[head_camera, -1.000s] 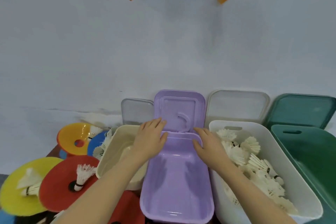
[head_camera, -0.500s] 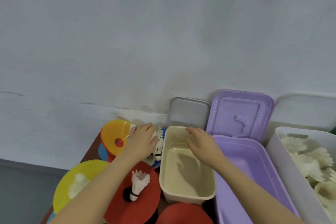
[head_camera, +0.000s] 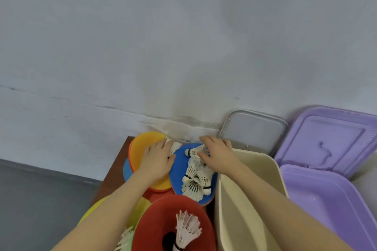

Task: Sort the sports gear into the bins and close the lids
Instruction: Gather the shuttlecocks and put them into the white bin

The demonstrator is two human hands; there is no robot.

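Flat disc cones lie in a pile at the table's left: an orange-yellow cone point(head_camera: 142, 144), a blue cone point(head_camera: 177, 173) and a red cone point(head_camera: 159, 216) nearest me. Several white shuttlecocks point(head_camera: 194, 181) lie on the blue cone, and one shuttlecock point(head_camera: 186, 230) stands in the red cone. My left hand point(head_camera: 158, 161) rests on the orange-yellow cone, fingers reaching a shuttlecock at its far edge. My right hand point(head_camera: 218, 154) lies over the shuttlecocks on the blue cone, fingers spread. The empty cream bin point(head_camera: 271, 171) stands right of the pile.
A purple bin point(head_camera: 326, 199) with its lid point(head_camera: 334, 138) leaning on the wall stands at the right. A clear grey lid point(head_camera: 253, 130) leans behind the cream bin. The brown table's left edge point(head_camera: 114, 171) drops to grey floor. A yellow cone point(head_camera: 140, 210) lies under my left forearm.
The view has swung left. Both hands moved from the purple bin, past the cream bin, onto the cone pile; my right hand now lies over the shuttlecocks on the blue cone.
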